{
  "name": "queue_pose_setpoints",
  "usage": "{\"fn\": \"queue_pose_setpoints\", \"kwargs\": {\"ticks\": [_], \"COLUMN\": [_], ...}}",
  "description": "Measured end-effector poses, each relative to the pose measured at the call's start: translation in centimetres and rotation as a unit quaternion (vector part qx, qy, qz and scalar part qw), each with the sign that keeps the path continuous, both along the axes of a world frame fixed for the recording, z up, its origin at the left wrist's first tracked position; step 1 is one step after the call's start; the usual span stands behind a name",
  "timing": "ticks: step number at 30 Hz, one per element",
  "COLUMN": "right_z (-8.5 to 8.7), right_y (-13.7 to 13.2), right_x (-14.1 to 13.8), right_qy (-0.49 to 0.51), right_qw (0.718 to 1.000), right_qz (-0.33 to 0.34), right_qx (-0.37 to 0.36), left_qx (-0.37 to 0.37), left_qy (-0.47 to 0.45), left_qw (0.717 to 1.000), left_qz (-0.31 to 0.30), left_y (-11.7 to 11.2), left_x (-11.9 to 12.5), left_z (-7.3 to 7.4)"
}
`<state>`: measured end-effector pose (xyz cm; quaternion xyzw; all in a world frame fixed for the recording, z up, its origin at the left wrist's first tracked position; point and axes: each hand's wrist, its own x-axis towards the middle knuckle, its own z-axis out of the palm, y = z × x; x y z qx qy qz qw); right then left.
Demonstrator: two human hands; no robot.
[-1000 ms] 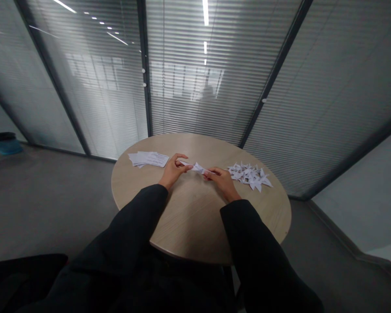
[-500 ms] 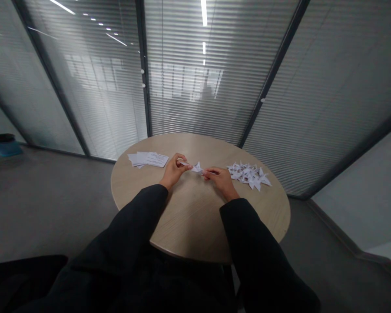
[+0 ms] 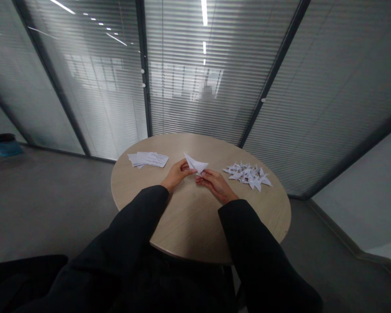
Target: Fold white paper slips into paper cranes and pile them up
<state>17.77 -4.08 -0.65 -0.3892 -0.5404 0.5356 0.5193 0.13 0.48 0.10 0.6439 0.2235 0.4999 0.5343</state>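
thumb and fingers of the left hand (image 3: pixel 178 173) pinch one side of a folded white paper triangle (image 3: pixel 195 164), while the right hand (image 3: pixel 215 184) grasps its lower corner between thumb and forefinger. the paper looks light and crisp, easily creased, so it seems safest held lightly along its folded edges. it is held just above a round wooden table (image 3: pixel 195 226), between a heap of white origami pieces (image 3: pixel 247 176) and a stack of printed paper slips (image 3: pixel 148 159).

An office: glass partitions (image 3: pixel 195 87) with slatted blinds (image 3: pixel 313 100).
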Motion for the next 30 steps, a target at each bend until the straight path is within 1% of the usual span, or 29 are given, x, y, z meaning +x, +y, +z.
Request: {"fn": "queue_pose_setpoints", "kwargs": {"ticks": [2, 5, 7, 9, 11, 15, 18, 21, 25, 28, 30], "right_z": [-0.1, 0.0, 0.2, 0.5, 0.7, 0.6, 0.3, 0.1, 0.1, 0.0, -0.1], "right_y": [0.2, 0.5, 0.6, 0.5, 0.3, 0.3, 0.5, 0.9, 1.0, 1.1, 1.1], "right_x": [0.0, 0.4, 0.6, 0.7, 0.7, 0.5, 0.5, 0.7, 1.0, 1.1, 1.1], "right_qy": [-0.033, -0.064, -0.064, -0.073, -0.092, -0.123, -0.118, -0.087, -0.048, -0.034, -0.030], "right_qw": [0.999, 0.990, 0.983, 0.979, 0.978, 0.978, 0.979, 0.981, 0.985, 0.986, 0.987], "right_qz": [-0.015, -0.104, -0.140, -0.144, -0.129, -0.104, -0.114, -0.133, -0.143, -0.145, -0.141], "right_qx": [0.014, 0.066, 0.099, 0.122, 0.133, 0.130, 0.122, 0.108, 0.085, 0.079, 0.069], "left_qx": [-0.008, 0.001, 0.019, 0.044, 0.069, 0.094, 0.102, 0.101, 0.081, 0.061, 0.063], "left_qy": [0.013, 0.046, 0.081, 0.115, 0.145, 0.175, 0.172, 0.166, 0.147, 0.120, 0.115], "left_qw": [1.000, 0.998, 0.995, 0.991, 0.985, 0.978, 0.978, 0.979, 0.983, 0.987, 0.986], "left_qz": [0.012, 0.041, 0.053, 0.058, 0.060, 0.062, 0.055, 0.056, 0.073, 0.091, 0.100], "left_y": [0.1, 0.3, 0.5, 0.5, 0.4, 0.2, 0.2, 0.2, 0.2, 0.5, 0.8], "left_x": [-0.1, -0.4, -0.5, -0.6, -0.6, -0.7, -0.7, -0.7, -0.8, -0.8, -0.8], "left_z": [0.0, -0.2, -0.4, -0.5, -0.6, -0.6, -0.6, -0.5, -0.4, -0.4, -0.6]}}
